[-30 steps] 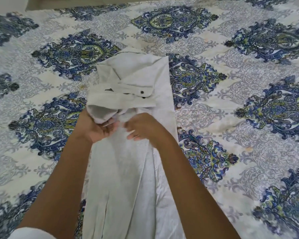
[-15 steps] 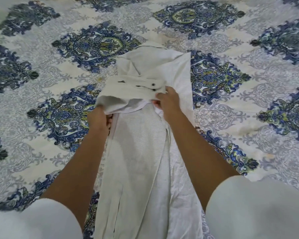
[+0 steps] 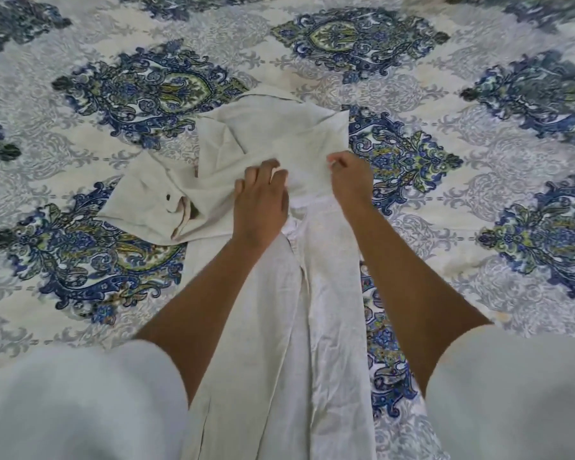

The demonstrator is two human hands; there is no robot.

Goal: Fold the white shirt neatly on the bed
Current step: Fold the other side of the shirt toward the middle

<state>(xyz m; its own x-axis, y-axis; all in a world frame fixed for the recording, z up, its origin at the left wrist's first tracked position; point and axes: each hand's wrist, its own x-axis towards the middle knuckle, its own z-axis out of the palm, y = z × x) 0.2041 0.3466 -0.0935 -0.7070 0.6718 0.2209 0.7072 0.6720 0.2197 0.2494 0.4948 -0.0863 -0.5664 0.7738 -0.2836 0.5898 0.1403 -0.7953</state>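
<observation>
The shirt (image 3: 273,137) is pressed under L hand (image 3: 261,202), fingers spread; just right of it, its edge is pinched by R hand (image 3: 349,180).

Both forearms bare, extended forward, near each other. Left hand (image 3: 261,202): palm down, fingers slightly spread, pressing on white shirt (image 3: 279,137). Right hand (image 3: 347,177): back of hand up, fingertips pinching the shirt's edge.

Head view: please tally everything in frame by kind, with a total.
Shirts: 1, white shirt
Hands: 2, left hand, right hand
Worn sleeves: 2, left sleeve, right sleeve
Bedspreads: 1, patterned bedspread
Total: 6
</observation>
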